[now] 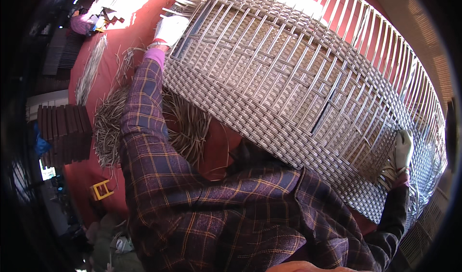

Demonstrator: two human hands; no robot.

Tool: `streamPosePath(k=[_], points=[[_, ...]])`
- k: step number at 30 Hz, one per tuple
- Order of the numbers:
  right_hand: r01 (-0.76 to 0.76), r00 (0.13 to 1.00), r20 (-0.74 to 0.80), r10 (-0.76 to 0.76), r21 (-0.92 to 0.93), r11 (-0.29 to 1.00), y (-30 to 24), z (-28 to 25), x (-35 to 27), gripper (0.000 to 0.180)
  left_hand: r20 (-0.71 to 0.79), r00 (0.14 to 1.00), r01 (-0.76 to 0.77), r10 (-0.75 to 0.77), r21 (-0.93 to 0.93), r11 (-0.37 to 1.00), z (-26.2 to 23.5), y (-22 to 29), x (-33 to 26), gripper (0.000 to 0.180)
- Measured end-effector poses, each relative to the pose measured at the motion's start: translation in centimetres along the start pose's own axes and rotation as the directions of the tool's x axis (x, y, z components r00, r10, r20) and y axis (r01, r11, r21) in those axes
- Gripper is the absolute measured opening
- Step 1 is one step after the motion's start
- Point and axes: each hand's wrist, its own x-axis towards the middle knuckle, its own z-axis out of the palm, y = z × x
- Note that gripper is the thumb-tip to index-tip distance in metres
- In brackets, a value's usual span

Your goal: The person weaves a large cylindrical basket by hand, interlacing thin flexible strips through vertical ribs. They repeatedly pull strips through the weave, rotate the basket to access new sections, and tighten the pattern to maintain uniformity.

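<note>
Plaid jacket [231, 209] foremost, the wearer's gloved left hand [171, 30] and right hand [403, 149] rest toward opposite ends of the slanting woven panel [269, 79] beyond, whether gripping cannot be told, and loose strands [187, 127] beside the left sleeve [143, 108] could snag it if that arm dropped.

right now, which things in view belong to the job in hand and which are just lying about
In the job:
- woven panel, left hand and right hand on it
- loose strips, probably

Apparently lying about:
- yellow frame
- stack of dark slats
</note>
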Motion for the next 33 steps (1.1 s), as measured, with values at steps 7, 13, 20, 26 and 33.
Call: streamPosePath(k=[7,13,20,26,33], points=[[-0.078,0.997,-0.017,0.079,0.027,0.997,1.5,0.9,-0.5,0.011,0.217,0.966,-0.138,0.138,-0.017,0.99,-1.2,0.4,1.0,0.034],[-0.058,0.998,0.008,0.058,0.06,0.997,2.1,1.0,-0.6,0.008,0.319,0.915,-0.231,0.247,-0.086,0.969,-1.1,1.9,0.4,0.028],[-0.148,0.989,0.023,0.146,0.128,0.981,2.6,1.1,-0.8,0.008,0.097,0.969,-0.243,0.229,0.18,0.953,1.5,2.2,4.4,0.026],[-0.034,0.999,-0.025,0.035,0.028,0.999,2.4,1.0,-0.7,0.008,0.036,0.999,-0.012,-0.007,0.507,0.862,0.7,1.3,6.7,0.039],[-0.054,0.998,-0.035,0.054,0.003,0.999,2.8,1.2,-0.9,0.006,0.477,0.877,0.308,-0.051,-0.48,0.821,0.7,-1.8,4.9,0.05]])
